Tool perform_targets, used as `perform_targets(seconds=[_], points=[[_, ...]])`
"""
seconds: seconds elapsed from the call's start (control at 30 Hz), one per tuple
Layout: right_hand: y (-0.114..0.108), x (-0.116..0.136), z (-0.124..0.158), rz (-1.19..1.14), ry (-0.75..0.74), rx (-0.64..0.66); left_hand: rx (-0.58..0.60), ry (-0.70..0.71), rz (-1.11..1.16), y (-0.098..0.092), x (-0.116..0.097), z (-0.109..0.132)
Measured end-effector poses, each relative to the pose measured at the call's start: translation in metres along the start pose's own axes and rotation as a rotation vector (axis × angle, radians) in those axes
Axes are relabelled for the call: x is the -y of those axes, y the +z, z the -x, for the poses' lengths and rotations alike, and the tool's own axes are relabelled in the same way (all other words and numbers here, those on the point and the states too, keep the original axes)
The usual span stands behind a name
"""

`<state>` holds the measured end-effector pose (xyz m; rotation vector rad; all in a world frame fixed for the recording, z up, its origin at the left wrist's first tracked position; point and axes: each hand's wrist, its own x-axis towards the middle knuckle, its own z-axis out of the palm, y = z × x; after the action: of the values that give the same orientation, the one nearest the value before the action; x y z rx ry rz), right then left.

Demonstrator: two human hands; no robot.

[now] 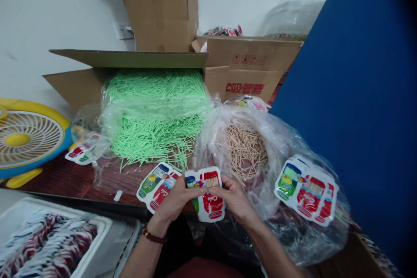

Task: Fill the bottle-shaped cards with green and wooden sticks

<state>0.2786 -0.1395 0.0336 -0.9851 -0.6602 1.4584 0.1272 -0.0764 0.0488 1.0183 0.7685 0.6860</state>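
Both my hands hold one bottle-shaped candy pouch (211, 202), red cola on one half and green on the other, near the table's front edge. My left hand (177, 193) pinches its left side, and my right hand (233, 195) grips the right side, thumbs meeting on the front. Brown sticks show in the cola half and green sticks in the other. Left of it lies a similar pouch (151, 186), partly behind my left hand. Brown candy sticks (246, 147) fill an open clear bag just beyond my right hand. Green candy sticks (159, 130) spill from a bag farther left.
Several pouches (306, 189) lie stacked on plastic at right. A cardboard box (130, 58) behind holds the green sticks. At left stand a yellow-and-blue fan (61, 126) and, lower down, a white bin (104, 226) packed with pouches. A blue panel (358, 95) borders the right side.
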Motion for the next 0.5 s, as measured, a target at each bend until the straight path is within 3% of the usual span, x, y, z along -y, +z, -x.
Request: perform_targets(seconds=[0.4,0.5], points=[[-0.0046,-0.0083,0.0018,0.061,-0.022,0.047,0.013,-0.023,-0.017,0.0039,-0.0055,0.0049],[-0.0002,-0.0094,0.0028,0.023,0.0,0.01,-0.058,-0.031,-0.017,0.0077,-0.0074,0.0053]])
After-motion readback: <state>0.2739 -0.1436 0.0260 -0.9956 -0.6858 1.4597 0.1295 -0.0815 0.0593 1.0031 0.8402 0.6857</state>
